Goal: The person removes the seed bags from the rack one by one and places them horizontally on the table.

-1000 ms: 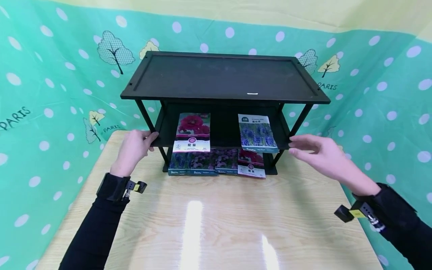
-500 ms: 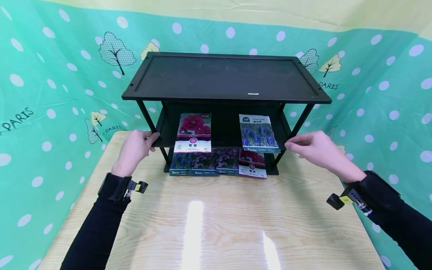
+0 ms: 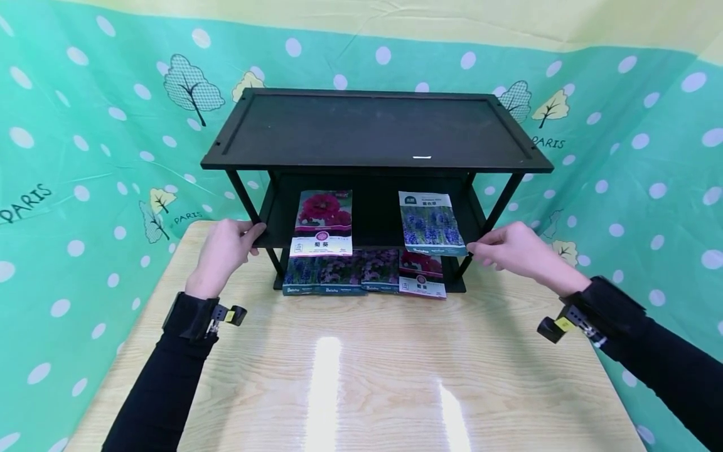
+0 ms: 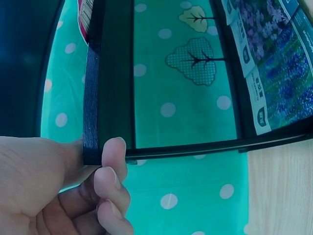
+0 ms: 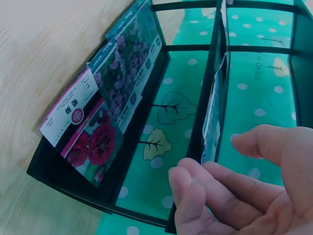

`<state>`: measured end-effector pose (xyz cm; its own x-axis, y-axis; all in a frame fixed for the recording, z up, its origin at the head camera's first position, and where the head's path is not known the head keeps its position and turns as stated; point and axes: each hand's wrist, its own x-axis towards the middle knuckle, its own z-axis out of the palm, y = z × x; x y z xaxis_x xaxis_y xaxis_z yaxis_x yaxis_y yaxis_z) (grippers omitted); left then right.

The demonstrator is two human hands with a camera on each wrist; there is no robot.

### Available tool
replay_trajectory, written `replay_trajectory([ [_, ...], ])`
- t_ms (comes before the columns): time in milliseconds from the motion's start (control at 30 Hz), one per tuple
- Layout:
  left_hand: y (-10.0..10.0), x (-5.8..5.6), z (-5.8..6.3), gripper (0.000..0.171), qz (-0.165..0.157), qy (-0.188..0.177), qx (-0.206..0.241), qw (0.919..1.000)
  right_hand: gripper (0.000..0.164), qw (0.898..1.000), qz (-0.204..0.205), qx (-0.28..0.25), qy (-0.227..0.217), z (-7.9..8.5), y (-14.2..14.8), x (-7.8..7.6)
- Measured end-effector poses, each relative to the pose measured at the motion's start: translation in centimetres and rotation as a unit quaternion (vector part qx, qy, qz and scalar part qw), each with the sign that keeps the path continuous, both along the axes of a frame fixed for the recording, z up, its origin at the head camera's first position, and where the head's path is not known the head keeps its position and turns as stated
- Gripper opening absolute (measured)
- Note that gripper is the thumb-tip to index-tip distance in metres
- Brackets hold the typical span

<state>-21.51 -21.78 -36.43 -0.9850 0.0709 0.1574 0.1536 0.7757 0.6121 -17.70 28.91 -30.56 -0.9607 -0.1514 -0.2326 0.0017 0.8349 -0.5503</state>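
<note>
A black tiered shelf rack (image 3: 367,129) stands on the wooden table. My left hand (image 3: 223,254) pinches the front left corner of its middle shelf (image 4: 92,105), with the thumb hidden behind the edge in the left wrist view. My right hand (image 3: 519,251) is at the lower right corner of a seed packet with blue flowers (image 3: 431,223). In the right wrist view its fingertips (image 5: 181,178) are at the shelf edge beside this packet, and the thumb stands apart from it. A seed packet with a red flower (image 3: 322,223) lies on the same shelf, left of centre.
Several seed packets with blue, purple (image 3: 341,273) and red flowers (image 3: 420,274) lie side by side on the bottom shelf, jutting over its front edge. A small white mark (image 3: 422,157) is on the top panel. A green dotted cloth (image 3: 85,157) hangs behind the table (image 3: 384,364).
My right hand has moved left along the middle shelf, from its right front corner to the corner of the blue-flower seed packet. My left hand has kept its hold on the shelf.
</note>
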Motion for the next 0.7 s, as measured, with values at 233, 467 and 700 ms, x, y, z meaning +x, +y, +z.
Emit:
replay_trajectory([
  [233,0.0,0.1,-0.1,0.044,-0.003,0.005,-0.001,1.0,0.041,1.0,0.0,-0.01,-0.029,-0.1,-0.4,-0.5],
  [467,0.2,0.0,-0.1,0.044,0.004,0.005,-0.011,0.9999,0.041,0.999,-0.008,-0.003,-0.04,0.0,-0.7,-1.0],
  [700,0.2,0.0,-0.1,0.039,0.005,0.011,-0.02,0.9997,0.041,0.998,-0.005,0.007,-0.056,-0.3,-0.7,-1.6],
])
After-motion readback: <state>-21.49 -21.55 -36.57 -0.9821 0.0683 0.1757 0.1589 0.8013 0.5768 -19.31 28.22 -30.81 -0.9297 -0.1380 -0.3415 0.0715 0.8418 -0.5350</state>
